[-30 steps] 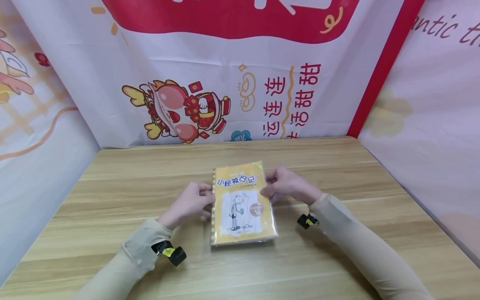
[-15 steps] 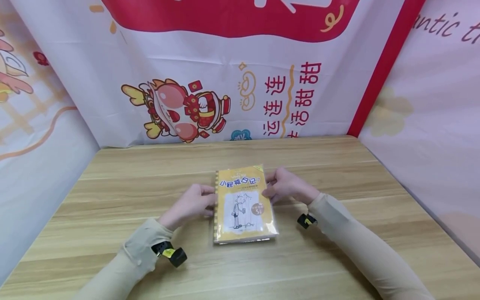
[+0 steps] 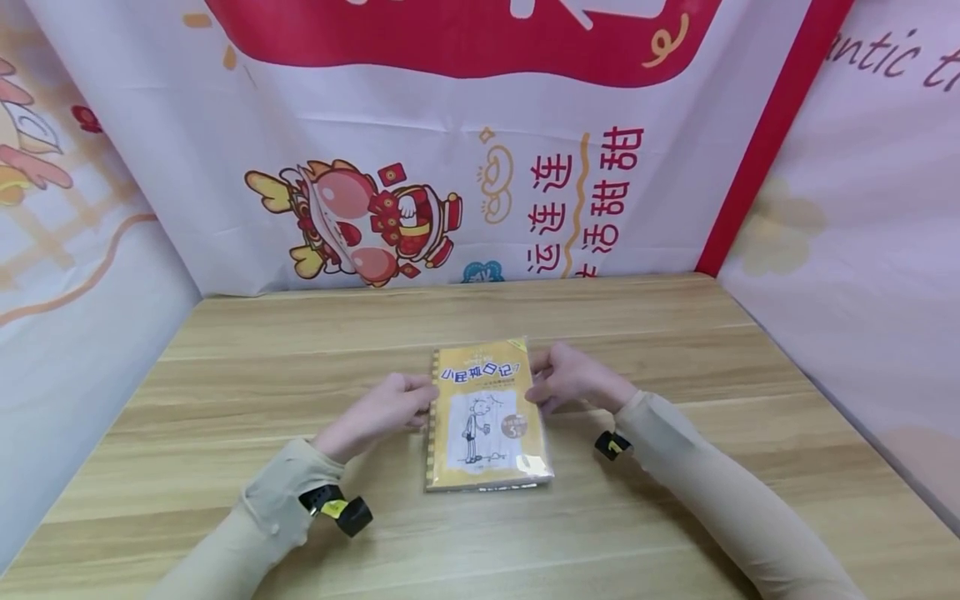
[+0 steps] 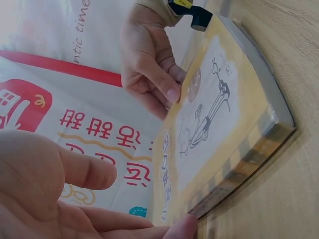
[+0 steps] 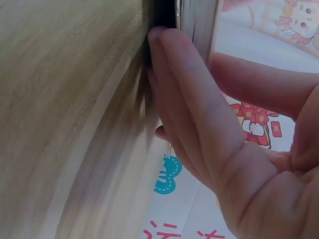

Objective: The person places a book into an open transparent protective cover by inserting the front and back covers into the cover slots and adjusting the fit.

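A yellow paperback book [image 3: 487, 417] in a clear plastic cover lies face up on the wooden table, a line-drawn figure on its front. From the right, my right hand [image 3: 573, 379] pinches the book's edge, thumb on the cover and fingers at the side near the tabletop. In the right wrist view the fingers [image 5: 199, 94] reach to the page edge. My left hand [image 3: 382, 412] is at the striped spine on the left. The left wrist view shows its fingertips at the spine, while the thumb [image 4: 89, 172] stands off the book, fingers fairly straight.
The light wood table [image 3: 262, 358] extends around the book. A white printed cloth [image 3: 420, 100] hangs behind its far edge, with more cloth on both sides. Black camera straps [image 3: 337, 507] sit on the wrists over beige sleeves [image 3: 720, 483].
The book's far edge has come down and a little toward me, so it lies flatter. It has shifted slightly right at the spine. Both hands have lowered slightly with it.
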{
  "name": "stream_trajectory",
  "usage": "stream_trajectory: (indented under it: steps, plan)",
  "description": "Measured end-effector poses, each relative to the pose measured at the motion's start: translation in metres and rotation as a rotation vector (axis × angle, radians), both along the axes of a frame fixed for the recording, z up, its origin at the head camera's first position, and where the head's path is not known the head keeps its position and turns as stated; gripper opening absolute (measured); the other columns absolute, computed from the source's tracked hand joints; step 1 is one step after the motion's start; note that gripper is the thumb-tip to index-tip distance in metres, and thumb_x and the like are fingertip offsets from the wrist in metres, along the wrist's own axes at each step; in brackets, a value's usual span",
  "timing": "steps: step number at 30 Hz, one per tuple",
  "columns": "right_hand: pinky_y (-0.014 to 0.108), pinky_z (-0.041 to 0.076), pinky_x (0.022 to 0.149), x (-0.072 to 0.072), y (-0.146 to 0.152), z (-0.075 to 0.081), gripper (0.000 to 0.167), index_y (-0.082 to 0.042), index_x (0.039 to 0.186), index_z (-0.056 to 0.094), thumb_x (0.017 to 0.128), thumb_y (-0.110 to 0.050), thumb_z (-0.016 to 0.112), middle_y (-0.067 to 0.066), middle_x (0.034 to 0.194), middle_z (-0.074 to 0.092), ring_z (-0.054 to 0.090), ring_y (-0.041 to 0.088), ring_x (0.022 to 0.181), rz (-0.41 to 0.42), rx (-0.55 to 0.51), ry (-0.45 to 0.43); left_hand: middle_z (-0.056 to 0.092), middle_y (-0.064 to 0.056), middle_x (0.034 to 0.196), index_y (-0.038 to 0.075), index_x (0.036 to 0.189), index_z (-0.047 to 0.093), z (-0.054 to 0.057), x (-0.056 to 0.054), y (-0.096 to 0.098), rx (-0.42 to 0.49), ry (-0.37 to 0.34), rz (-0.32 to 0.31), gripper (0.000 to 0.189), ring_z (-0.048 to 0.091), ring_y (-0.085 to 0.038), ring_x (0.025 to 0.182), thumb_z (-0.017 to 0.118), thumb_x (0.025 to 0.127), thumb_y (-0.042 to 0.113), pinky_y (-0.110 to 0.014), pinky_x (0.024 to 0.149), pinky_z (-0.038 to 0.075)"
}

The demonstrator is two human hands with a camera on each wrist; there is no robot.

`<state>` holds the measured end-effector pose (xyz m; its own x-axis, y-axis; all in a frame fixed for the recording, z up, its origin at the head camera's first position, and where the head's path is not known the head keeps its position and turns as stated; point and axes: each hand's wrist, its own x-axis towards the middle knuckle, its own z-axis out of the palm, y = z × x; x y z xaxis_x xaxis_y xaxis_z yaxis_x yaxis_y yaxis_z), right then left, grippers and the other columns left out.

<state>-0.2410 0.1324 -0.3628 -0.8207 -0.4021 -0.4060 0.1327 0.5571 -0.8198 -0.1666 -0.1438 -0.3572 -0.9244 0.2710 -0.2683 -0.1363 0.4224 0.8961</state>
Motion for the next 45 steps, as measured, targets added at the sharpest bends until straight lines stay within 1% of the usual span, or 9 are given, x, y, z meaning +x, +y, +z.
stream_trajectory:
  steps: [5,10,18,23,27,32,37,41,45]
  plan:
    - [0.036,0.059,0.069,-0.001,-0.001,0.001,0.046,0.005,0.127,0.060,0.083,0.006,0.072,0.015,0.093,0.069,0.070,0.028,0.079,-0.009,-0.003,0.014,0.058,-0.013,0.087,-0.008,0.128,0.058,0.002,-0.002,0.000,-0.016,0.000,0.014,0.037,0.055,-0.021,0.073,0.050,0.102,0.016,-0.032,0.071,0.053]
    - [0.037,0.059,0.068,-0.001,-0.001,0.000,0.044,0.005,0.122,0.062,0.080,0.007,0.074,0.015,0.090,0.070,0.070,0.028,0.076,-0.026,-0.001,0.024,0.050,-0.006,0.073,-0.008,0.119,0.061,0.000,-0.001,-0.001,-0.009,-0.001,-0.021,0.033,0.044,-0.015,0.059,0.050,0.102,0.018,-0.024,0.056,0.040]
    - [0.035,0.059,0.063,-0.001,-0.004,-0.006,0.061,0.009,0.130,0.055,0.075,0.002,0.081,0.013,0.085,0.067,0.067,0.024,0.069,-0.013,0.121,0.171,0.052,-0.007,0.075,-0.004,0.114,0.064,0.001,-0.002,-0.002,-0.039,0.018,-0.042,0.030,0.046,-0.016,0.060,0.050,0.102,0.019,-0.025,0.058,0.043]
    - [0.034,0.059,0.063,-0.002,-0.002,-0.004,0.068,0.011,0.134,0.050,0.075,0.001,0.082,0.014,0.087,0.065,0.066,0.025,0.071,-0.009,0.131,0.198,0.060,-0.012,0.091,-0.006,0.127,0.058,0.002,-0.005,-0.001,-0.049,0.017,-0.035,0.036,0.055,-0.021,0.071,0.051,0.102,0.019,-0.032,0.068,0.052]
    - [0.037,0.058,0.063,-0.001,-0.002,-0.004,0.055,0.004,0.130,0.057,0.082,-0.011,0.079,0.013,0.089,0.065,0.065,0.027,0.071,-0.007,0.148,0.201,0.061,-0.018,0.116,-0.010,0.137,0.047,0.001,-0.005,-0.005,-0.031,-0.008,-0.009,0.046,0.061,-0.030,0.097,0.052,0.102,0.019,-0.038,0.081,0.055]
    - [0.037,0.054,0.074,-0.001,-0.003,-0.001,0.043,-0.004,0.125,0.063,0.094,-0.032,0.067,0.008,0.100,0.065,0.062,0.023,0.085,0.009,0.179,0.344,0.058,-0.021,0.123,-0.009,0.137,0.048,0.000,-0.006,-0.015,-0.008,-0.024,0.003,0.046,0.058,-0.032,0.109,0.051,0.103,0.022,-0.039,0.085,0.055]
    - [0.034,0.054,0.076,0.004,-0.005,0.007,0.035,0.000,0.125,0.062,0.100,-0.025,0.057,0.008,0.105,0.066,0.061,0.021,0.091,0.029,0.111,0.534,0.056,-0.025,0.129,-0.010,0.138,0.045,0.006,-0.007,-0.018,0.028,0.026,0.016,0.048,0.056,-0.038,0.115,0.049,0.103,0.022,-0.042,0.091,0.053]
    - [0.032,0.055,0.072,0.015,-0.003,0.015,0.032,0.002,0.122,0.063,0.102,-0.021,0.055,0.009,0.105,0.065,0.061,0.021,0.090,0.039,0.096,0.698,0.055,-0.026,0.130,-0.008,0.134,0.049,0.013,-0.007,-0.018,0.062,0.097,0.050,0.042,0.056,-0.037,0.116,0.047,0.104,0.021,-0.044,0.092,0.052]
    - [0.033,0.055,0.077,0.021,0.005,0.023,0.032,0.000,0.121,0.064,0.102,-0.023,0.056,0.009,0.113,0.064,0.062,0.019,0.095,0.057,0.087,0.855,0.058,-0.020,0.127,-0.004,0.129,0.055,0.019,-0.005,-0.020,0.018,0.209,0.086,0.035,0.057,-0.032,0.114,0.046,0.105,0.020,-0.043,0.089,0.054]
